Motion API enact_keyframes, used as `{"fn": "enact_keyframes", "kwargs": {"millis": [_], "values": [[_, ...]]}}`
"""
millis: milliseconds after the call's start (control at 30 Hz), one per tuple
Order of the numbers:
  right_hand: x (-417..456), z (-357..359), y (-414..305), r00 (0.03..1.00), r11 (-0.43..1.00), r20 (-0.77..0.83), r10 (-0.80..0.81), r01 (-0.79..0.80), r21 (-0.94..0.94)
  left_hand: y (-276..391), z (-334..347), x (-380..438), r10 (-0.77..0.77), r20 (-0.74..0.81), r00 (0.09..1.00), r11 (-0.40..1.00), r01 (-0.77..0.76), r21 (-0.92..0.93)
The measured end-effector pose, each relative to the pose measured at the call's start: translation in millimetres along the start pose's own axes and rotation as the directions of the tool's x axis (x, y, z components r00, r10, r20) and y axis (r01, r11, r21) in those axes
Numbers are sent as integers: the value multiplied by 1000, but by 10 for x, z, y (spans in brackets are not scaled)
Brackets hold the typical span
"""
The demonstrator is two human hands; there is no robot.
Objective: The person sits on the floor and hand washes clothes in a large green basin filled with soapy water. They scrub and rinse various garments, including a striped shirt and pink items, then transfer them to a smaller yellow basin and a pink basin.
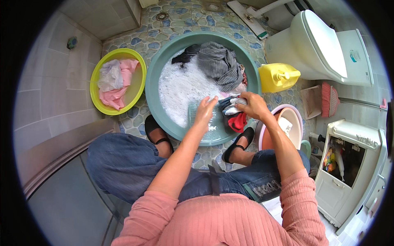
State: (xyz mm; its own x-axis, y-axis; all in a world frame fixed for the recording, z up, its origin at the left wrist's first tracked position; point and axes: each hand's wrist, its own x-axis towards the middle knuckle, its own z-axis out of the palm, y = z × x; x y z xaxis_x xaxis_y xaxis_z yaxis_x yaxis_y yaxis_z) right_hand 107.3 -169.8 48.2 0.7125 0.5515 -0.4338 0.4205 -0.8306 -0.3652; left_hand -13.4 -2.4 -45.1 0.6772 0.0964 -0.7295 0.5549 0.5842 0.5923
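A large green plastic tub (153, 107) holds sudsy water (181, 89), with a striped garment (220, 61) and dark cloth (187, 55) soaking at its far side. My right hand (254, 106) grips a bunched bundle of wet cloth (231, 106), grey, white and blue, at the tub's right side. A red cloth (237, 122) hangs below the bundle. My left hand (204, 113) is raised over the near part of the tub, fingers apart and holding nothing. Beneath it a translucent ribbed washboard (197, 115) lies partly under the suds.
Left of the tub stands a yellow-green basin (94, 92) with pink and white cloth. A yellow jug (277, 77) touches the tub's right side. Stacked basins (264, 135) sit near my right knee. Beyond are a toilet (323, 46), a pink broom (327, 100) and a white cabinet (334, 190).
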Motion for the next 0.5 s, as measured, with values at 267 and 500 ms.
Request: {"fn": "enact_keyframes", "kwargs": {"millis": [267,500], "values": [[151,-828,-668,996,815,-85,12,39,578,171,32,76,61,274,960,802,116,-585],[147,-182,-586,974,226,28,-226,25,974,560,-60,34,252,385,888,685,118,-719]]}}
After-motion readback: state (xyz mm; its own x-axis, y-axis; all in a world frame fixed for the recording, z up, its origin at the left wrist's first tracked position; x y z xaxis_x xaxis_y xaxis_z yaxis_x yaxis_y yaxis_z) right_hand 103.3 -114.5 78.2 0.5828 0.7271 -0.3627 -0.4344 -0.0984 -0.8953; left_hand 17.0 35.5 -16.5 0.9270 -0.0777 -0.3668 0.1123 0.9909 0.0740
